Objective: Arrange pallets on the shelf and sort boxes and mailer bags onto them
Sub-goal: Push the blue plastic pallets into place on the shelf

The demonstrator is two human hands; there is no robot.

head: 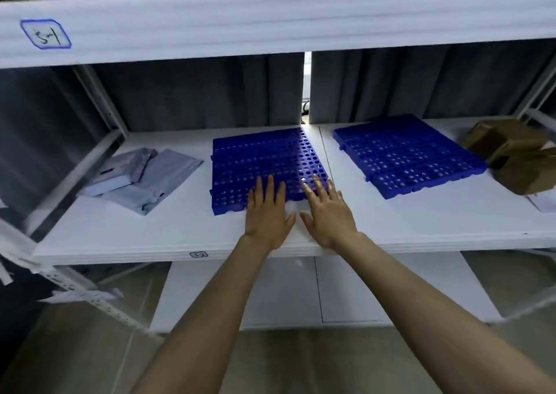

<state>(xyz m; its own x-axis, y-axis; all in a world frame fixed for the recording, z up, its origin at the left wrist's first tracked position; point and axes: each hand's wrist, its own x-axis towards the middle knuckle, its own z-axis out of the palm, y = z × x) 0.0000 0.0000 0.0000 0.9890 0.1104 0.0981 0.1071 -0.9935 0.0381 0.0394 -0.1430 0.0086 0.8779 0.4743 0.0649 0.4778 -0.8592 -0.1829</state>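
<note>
Two blue perforated pallets lie flat on the white shelf. The centre pallet sits roughly square to the shelf front, with its near edge set back from the shelf lip. The right pallet lies skewed and apart from it, with a bare strip of shelf between them.

The left hand rests palm-down on the near edge of the centre pallet, fingers straight and slightly spread. The right hand rests at the same pallet's near right corner, fingers straight and spread, gripping nothing.

Grey mailer bags lie in a loose pile at the left, just beside the centre pallet's left edge and not touching it. Brown boxes are stacked at the far right, close against the right pallet's right corner; contact cannot be determined. Bare shelf runs along the whole front edge.
</note>
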